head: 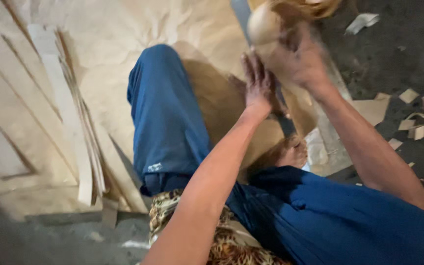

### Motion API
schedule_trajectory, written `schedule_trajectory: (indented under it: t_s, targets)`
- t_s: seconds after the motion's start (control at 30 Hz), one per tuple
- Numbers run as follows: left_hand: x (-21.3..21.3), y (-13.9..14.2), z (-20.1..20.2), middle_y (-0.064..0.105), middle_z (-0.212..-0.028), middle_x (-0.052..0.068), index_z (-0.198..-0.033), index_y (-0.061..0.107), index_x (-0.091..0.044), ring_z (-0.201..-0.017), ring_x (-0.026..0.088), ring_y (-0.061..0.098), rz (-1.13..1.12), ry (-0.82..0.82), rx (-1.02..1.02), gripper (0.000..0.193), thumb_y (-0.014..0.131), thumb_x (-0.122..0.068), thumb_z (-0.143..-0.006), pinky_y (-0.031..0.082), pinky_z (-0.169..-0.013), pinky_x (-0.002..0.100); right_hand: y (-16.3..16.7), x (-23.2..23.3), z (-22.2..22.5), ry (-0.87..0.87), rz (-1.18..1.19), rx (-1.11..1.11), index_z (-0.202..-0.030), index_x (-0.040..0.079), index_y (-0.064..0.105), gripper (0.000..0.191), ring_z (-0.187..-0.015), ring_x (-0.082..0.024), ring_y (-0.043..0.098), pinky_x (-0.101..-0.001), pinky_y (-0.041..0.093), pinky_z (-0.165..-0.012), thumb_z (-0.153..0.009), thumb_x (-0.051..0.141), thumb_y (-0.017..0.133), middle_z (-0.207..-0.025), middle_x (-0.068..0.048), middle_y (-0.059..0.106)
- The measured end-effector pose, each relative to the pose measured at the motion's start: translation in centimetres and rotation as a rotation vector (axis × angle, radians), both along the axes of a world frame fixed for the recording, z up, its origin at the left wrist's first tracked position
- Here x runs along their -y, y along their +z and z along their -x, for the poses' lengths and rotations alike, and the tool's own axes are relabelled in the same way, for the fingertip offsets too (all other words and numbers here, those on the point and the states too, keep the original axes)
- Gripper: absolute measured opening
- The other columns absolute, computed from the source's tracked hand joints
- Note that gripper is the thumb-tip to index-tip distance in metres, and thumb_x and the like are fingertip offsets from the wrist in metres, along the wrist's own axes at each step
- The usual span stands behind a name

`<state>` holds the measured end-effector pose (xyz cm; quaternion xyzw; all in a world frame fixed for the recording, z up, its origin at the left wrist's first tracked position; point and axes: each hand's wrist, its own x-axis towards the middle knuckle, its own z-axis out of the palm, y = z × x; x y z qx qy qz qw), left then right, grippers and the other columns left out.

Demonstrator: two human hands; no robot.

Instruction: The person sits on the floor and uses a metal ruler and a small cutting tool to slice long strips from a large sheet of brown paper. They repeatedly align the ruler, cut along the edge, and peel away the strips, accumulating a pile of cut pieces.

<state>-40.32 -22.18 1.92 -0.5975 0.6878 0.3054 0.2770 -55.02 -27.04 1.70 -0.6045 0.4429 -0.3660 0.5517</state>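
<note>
Above the lap, right hand (303,61) fingers wrap a blurred pale wooden piece (263,24), left hand (260,83) fingers spread flat beside; shavings (413,113) litter floor (393,54), work apparently midway.

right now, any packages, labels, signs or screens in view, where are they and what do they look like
Small label: on the blue trouser leg, near its lower edge; a short pale printed patch, too blurred to make out.
No packages, signs or screens show; around the hands there are only pale veneer sheets and offcut scraps on the dark floor.
</note>
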Motion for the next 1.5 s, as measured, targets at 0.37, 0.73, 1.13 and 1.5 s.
schedule_trajectory:
  t_s: [0.37,0.73,1.13,1.5]
  targets:
    - [-3.0,-1.4,1.7,-0.004,-0.174,0.031,-0.167,0.033,0.002,-0.16,0.057,-0.011,0.102,-0.068,0.077,0.1,0.072,-0.047,-0.09,-0.006,-0.119,0.082,-1.4,-2.9,-0.5,0.013,0.039,-0.339,-0.127,0.001,0.066,0.018,-0.099,-0.032,0.067,-0.0397,0.054,-0.084,-0.111,0.008,0.063,-0.11,-0.023,0.07]
    - [-3.5,-2.6,2.0,-0.008,-0.168,0.024,-0.16,0.005,-0.005,-0.155,0.051,-0.01,0.242,0.329,-0.09,0.108,0.07,-0.034,-0.079,0.0,-0.107,0.092,-0.2,-11.3,1.3,-0.307,-0.577,0.08,-0.117,-0.002,0.066,0.021,-0.092,-0.009,0.056,-0.0274,0.048,-0.081,-0.111,0.016,0.059,-0.101,-0.001,0.066]
    - [-4.4,-3.2,1.1,-0.011,-0.167,0.021,-0.159,0.024,-0.021,-0.155,0.049,-0.011,0.025,0.299,-0.148,0.104,0.075,-0.04,-0.071,-0.003,-0.107,0.087,-1.4,-4.2,2.0,-0.031,0.061,-0.155,-0.133,-0.005,0.056,0.045,-0.098,-0.021,0.062,-0.0336,0.053,-0.083,-0.101,0.022,0.072,-0.113,-0.018,0.068]
    - [-6.1,-2.3,2.8,-0.01,-0.17,0.022,-0.163,0.002,-0.005,-0.158,0.049,-0.007,0.403,0.209,-0.09,0.103,0.066,-0.018,-0.084,0.004,-0.109,0.091,-1.4,-11.5,2.4,-0.193,-0.4,0.031,-0.126,-0.001,0.065,0.023,-0.09,-0.007,0.057,-0.0271,0.048,-0.077,-0.109,0.012,0.06,-0.101,0.002,0.066]
